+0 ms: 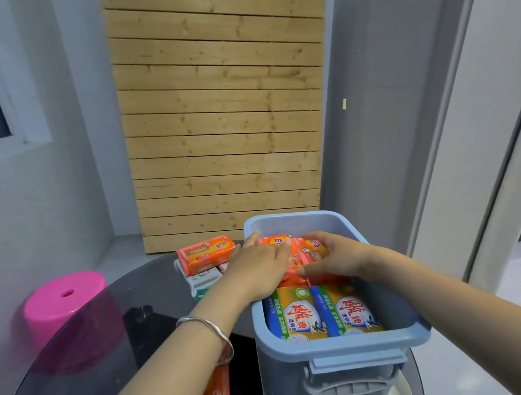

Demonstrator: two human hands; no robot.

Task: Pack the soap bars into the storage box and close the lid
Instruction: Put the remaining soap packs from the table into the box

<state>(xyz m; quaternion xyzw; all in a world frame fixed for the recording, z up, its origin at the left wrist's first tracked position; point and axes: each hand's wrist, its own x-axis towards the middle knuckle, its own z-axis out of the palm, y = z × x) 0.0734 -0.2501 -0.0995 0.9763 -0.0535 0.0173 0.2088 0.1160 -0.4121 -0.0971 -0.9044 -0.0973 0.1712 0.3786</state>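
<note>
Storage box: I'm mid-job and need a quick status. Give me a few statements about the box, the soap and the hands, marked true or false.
1. The lid is on the storage box. False: the top is open and the soap inside shows.
2. The left hand and the right hand are both on the orange soap bars inside the box. True.
3. Two yellow soap bars lie side by side at the near end of the box. True.
4. All the soap is already in the box. False: a loose orange bar sits on a stack outside the box, to its left.
5. The pink stool stands right of the box. False: it is on the left.
</note>
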